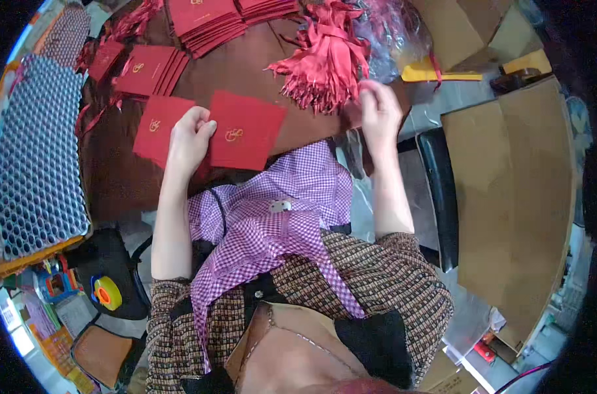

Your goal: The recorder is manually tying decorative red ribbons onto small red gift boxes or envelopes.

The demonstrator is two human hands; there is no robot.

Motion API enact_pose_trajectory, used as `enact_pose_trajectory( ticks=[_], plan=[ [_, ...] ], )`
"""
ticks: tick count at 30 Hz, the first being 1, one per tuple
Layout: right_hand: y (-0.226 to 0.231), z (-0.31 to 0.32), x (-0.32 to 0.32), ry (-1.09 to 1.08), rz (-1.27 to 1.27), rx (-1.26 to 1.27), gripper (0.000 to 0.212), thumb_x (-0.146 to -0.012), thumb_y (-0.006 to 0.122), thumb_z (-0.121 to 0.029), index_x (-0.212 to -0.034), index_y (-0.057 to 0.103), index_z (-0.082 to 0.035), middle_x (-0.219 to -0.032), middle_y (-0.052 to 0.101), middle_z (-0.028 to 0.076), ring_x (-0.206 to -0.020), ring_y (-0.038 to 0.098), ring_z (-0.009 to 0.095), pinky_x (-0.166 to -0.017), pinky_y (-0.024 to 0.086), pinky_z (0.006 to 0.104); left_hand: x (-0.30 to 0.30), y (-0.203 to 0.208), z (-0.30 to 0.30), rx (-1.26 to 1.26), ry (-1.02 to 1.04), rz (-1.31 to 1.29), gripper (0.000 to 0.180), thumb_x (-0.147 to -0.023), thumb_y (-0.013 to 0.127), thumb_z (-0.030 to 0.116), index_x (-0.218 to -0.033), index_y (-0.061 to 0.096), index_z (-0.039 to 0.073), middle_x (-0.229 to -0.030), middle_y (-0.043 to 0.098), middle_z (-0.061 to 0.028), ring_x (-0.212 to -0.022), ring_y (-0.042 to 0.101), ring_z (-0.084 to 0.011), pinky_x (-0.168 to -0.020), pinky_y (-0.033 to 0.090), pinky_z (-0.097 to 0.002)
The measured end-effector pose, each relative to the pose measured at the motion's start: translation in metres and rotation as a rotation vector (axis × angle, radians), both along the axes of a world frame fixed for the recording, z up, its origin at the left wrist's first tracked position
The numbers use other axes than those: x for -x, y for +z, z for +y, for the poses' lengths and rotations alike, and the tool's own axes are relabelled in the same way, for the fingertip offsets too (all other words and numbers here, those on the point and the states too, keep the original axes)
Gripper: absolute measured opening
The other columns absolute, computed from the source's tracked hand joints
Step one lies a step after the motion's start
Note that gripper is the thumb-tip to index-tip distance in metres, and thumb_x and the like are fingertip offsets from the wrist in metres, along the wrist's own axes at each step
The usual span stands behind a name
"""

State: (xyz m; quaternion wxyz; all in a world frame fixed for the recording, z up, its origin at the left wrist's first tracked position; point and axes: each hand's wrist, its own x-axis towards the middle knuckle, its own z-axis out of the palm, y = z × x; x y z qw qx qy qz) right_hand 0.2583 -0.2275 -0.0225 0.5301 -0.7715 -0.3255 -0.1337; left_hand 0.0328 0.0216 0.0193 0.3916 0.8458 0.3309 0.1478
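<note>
My left hand is closed on the left edge of a flat red card with a small gold emblem, its thumb on top. Another red card with the same kind of emblem lies at the left side of this hand, partly covered by it. My right hand is raised at the right edge of a bundle of red ribbons, fingers bent inward. Its fingertips meet the ribbon ends, and whatever they pinch is too small to make out.
Stacks of red cards and a smaller fanned stack lie across the brown table. Clear plastic wrap sits beyond the ribbons. Cardboard stands at the right, and a honeycomb-patterned sheet at the left.
</note>
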Motion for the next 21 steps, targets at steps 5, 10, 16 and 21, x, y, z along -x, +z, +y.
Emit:
enact_pose_trajectory(
  ticks=[5,10,16,21],
  plan=[
    [0.010,-0.020,-0.040,-0.066,-0.299,0.201,0.016,-0.082,0.058,0.002,-0.095,0.065,-0.005,-0.094,0.062,0.012,-0.090,0.060,0.027,-0.079,0.047,0.0319,-0.029,-0.028,0.021,-0.059,-0.062,-0.088,0.014,-0.083,0.058,0.008,-0.093,0.057,-0.001,-0.070,0.051,-0.0003,-0.068,0.045,-0.0068,-0.062,0.041,-0.0234],
    [0.031,0.008,-0.068,0.047,-0.364,0.254,0.018,-0.080,0.058,0.000,-0.095,0.066,-0.005,-0.094,0.063,0.013,-0.092,0.060,0.029,-0.082,0.047,0.0349,-0.035,-0.062,0.024,0.056,-0.019,-0.057,0.021,-0.084,0.057,0.006,-0.102,0.057,-0.004,-0.078,0.058,-0.0020,-0.072,0.052,-0.0096,-0.067,0.045,-0.0244],
    [0.049,0.086,-0.125,0.148,-0.267,0.360,0.018,-0.081,0.061,-0.016,-0.095,0.067,-0.005,-0.092,0.065,0.014,-0.093,0.061,0.029,-0.081,0.047,0.0359,-0.040,-0.086,0.022,0.256,0.032,-0.124,0.028,-0.082,0.060,0.005,-0.107,0.055,-0.007,-0.091,0.065,-0.0112,-0.084,0.061,-0.0155,-0.075,0.049,-0.0272],
    [0.036,0.125,-0.141,0.004,-0.578,0.910,0.023,-0.077,0.064,-0.026,-0.092,0.068,-0.009,-0.089,0.066,0.013,-0.088,0.061,0.032,-0.079,0.048,0.0411,-0.041,-0.107,0.025,0.256,0.096,-0.150,0.026,-0.081,0.061,0.005,-0.103,0.056,-0.007,-0.088,0.065,-0.0108,-0.081,0.061,-0.0149,-0.072,0.049,-0.0270]
  ],
)
